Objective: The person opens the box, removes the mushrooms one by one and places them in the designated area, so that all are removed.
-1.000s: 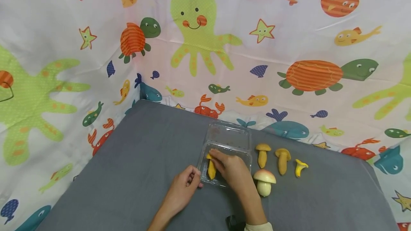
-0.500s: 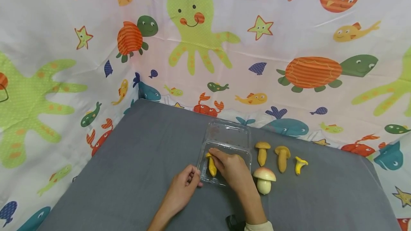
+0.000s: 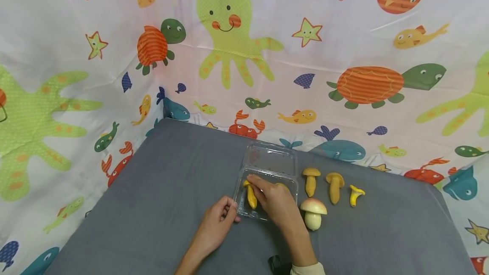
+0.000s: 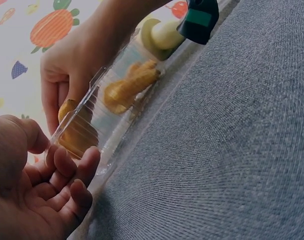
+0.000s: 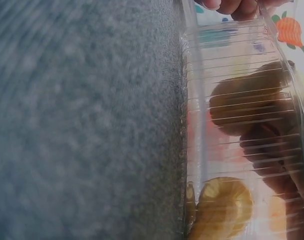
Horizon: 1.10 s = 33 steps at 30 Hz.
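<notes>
1. Yellow mushroom [image 3: 251, 198] is inside my clear box [image 3: 254, 217], near its L wall; can't tell if it touches the bottom.
2. Long axis runs approx. front-to-back, slightly slanted: cap away from me, stem twd me.
3. My R hand [image 3: 276, 200] grips it near the cap end, fingers curled in close.
4. My L hand [image 3: 220, 216] pinches the box's near-L corner btwn bent thumb & fingertips; holds nothing else.
5. Progress, my read: partway. At least one other mushroom [image 4: 124, 94] lies in the box; exact no. hidden by my arm. Lid [image 3: 270, 159] is folded back, far side.
6. Prob. left to pack: four on the grey table [image 3: 172, 190], R of box, i.e. two brown mushrooms [image 3: 311, 185] [image 3: 335, 189], small yellow one [image 3: 355, 196], red-capped one [image 3: 313, 213].
</notes>
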Tool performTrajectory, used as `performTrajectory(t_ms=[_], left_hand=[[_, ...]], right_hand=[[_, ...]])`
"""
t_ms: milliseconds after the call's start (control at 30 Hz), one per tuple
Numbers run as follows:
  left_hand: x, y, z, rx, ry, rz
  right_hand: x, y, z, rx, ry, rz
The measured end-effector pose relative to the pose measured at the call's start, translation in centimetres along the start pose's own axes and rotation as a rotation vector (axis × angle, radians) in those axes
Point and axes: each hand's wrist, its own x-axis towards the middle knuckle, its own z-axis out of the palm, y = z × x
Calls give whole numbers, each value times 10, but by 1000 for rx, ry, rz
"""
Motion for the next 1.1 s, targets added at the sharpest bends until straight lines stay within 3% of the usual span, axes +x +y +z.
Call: performTrajectory(t_ms=[633, 1100], left_hand=[[0, 1, 1, -11, -4, -11], [0, 2, 0, -3, 5, -5]], right_hand=[[1, -3, -14, 42, 57, -32], [4, -3, -33, 105, 154, -62]])
